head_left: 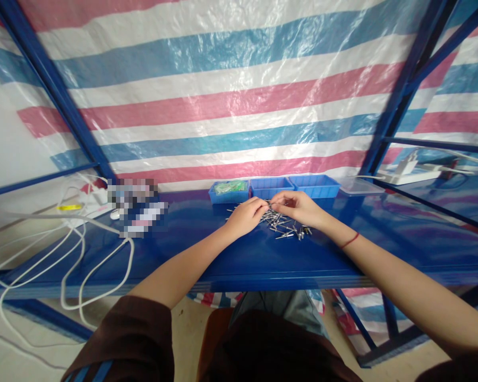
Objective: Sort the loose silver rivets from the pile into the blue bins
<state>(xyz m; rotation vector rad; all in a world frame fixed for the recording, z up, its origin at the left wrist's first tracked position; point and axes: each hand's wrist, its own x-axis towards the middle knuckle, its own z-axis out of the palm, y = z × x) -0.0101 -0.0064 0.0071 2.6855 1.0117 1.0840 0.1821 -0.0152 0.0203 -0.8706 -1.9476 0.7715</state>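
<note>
Over a loose pile of silvery blind rivets (pixel 281 222) on the blue table, my two hands meet with fingertips nearly touching. My left hand (pixel 247 215) is closed in a pinch, its back turned up. My right hand (pixel 300 208) pinches from the other side, thumb and index finger pressed together. Between the fingertips shows a small metallic piece, seemingly one or more of the rivets, partly hidden by the fingers. Several rivets lie scattered toward the table's front edge, below the right hand.
Behind the hands stand three blue bins: the left bin (pixel 227 197) holds green-and-clear plastic packets, beside a middle bin (pixel 271 184) and a right bin (pixel 316 185). A clear lid (pixel 360 187) lies farther right. White cables (pixel 131 260) loop at left; a power strip (pixel 410 172) sits right.
</note>
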